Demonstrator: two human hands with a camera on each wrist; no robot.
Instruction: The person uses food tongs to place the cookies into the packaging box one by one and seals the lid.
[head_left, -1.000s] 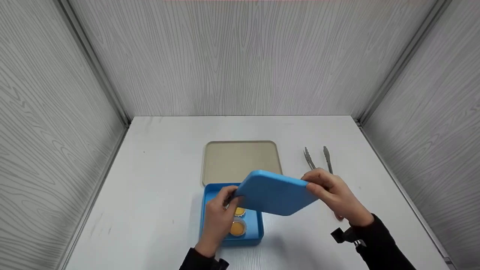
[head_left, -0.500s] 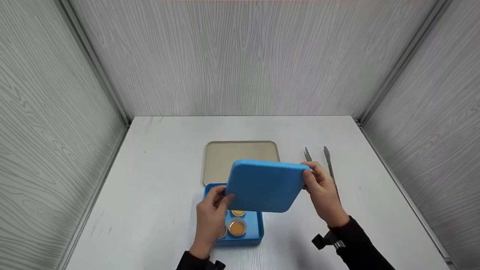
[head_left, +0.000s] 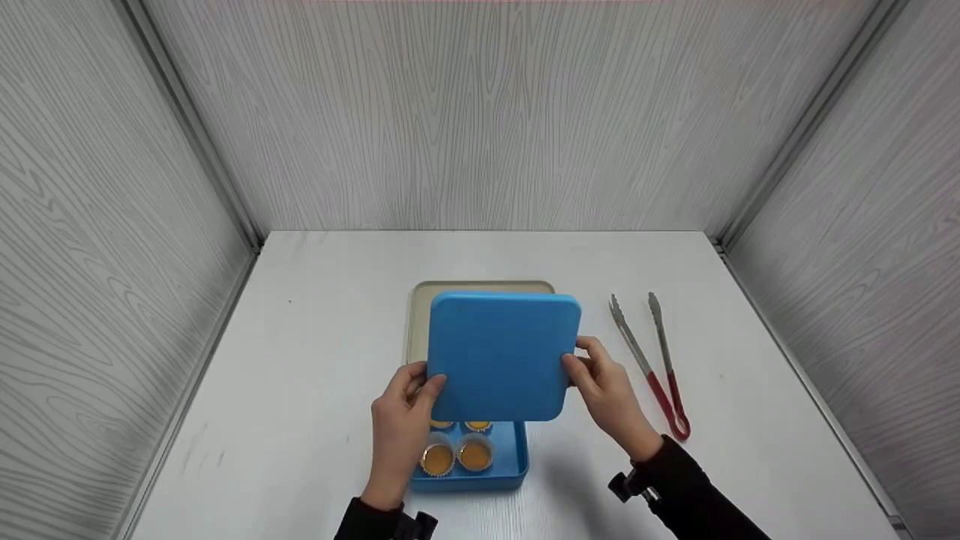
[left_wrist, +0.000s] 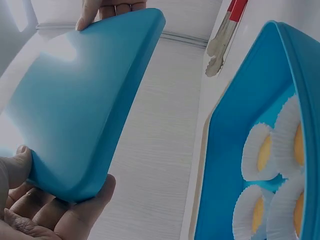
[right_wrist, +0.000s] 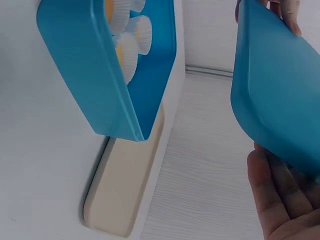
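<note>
A blue lid [head_left: 502, 356] with rounded corners is held up and tilted in both hands. My left hand [head_left: 401, 427] pinches its left edge, thumb on the near face and fingers behind. At the opposite edge my right hand [head_left: 611, 397] grips it the same way, and its fingers [right_wrist: 270, 187] show beneath the lid in the right wrist view. Below the lid stands an open blue box [head_left: 510, 484], partly covered by the lid in the head view. Inside the box are several small yellow tarts [left_wrist: 264, 155] in white paper cups.
Behind the box a beige tray [head_left: 417, 315] lies on the white table [head_left: 322, 360], half hidden by the lid. To the right lie metal tongs [head_left: 667, 375] with red handles, spread apart. Grey wood-grain walls [head_left: 480, 120] enclose the table at the back and sides.
Both hands have turned the lid from a slanted position to a level one and moved it left and upward. More tarts now show below it, and the tongs are fully uncovered.
</note>
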